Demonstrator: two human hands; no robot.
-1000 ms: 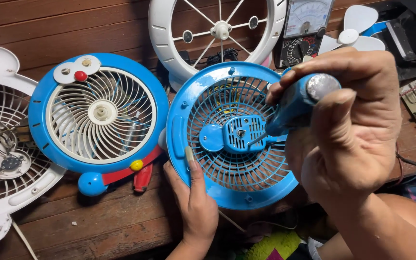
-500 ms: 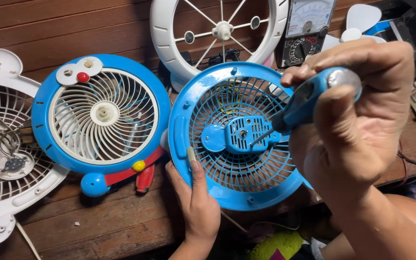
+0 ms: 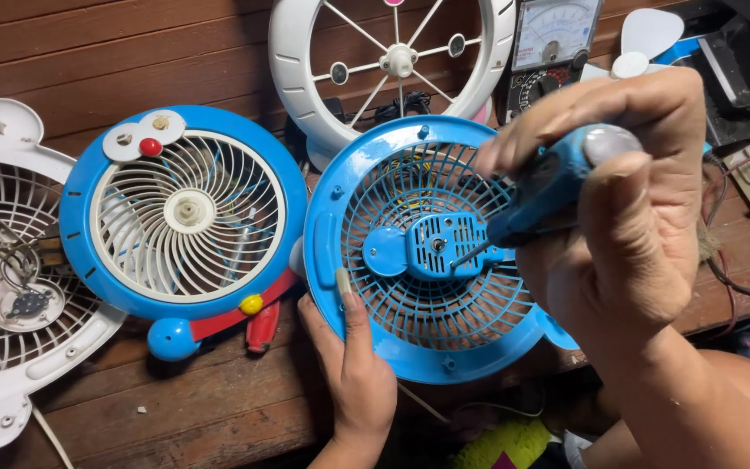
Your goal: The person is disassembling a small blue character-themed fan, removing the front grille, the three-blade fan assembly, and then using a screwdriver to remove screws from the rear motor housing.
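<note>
A round blue fan rear housing (image 3: 392, 343) with a grille lies on the wooden table, its blue motor mount at the centre. My left hand (image 3: 353, 369) steadies its lower left rim, thumb resting on the edge. My right hand (image 3: 627, 217) grips a blue-handled screwdriver (image 3: 549, 187), whose metal tip touches a screw on the motor mount (image 3: 440, 245). To the left lies the blue front cover (image 3: 180, 217) with a cream spiral grille and a red nose and bell decoration.
A white fan grille part (image 3: 10, 287) lies at far left. A white spoked fan guard (image 3: 392, 61) leans at the back, beside an analog multimeter (image 3: 553, 43) and a white fan blade (image 3: 648, 39). A red-handled tool (image 3: 262, 328) pokes from under the front cover. Wires run at the right edge.
My right hand has tilted the screwdriver and shifted slightly right and up, with the tip staying on the motor mount. The left hand stays on the rim.
</note>
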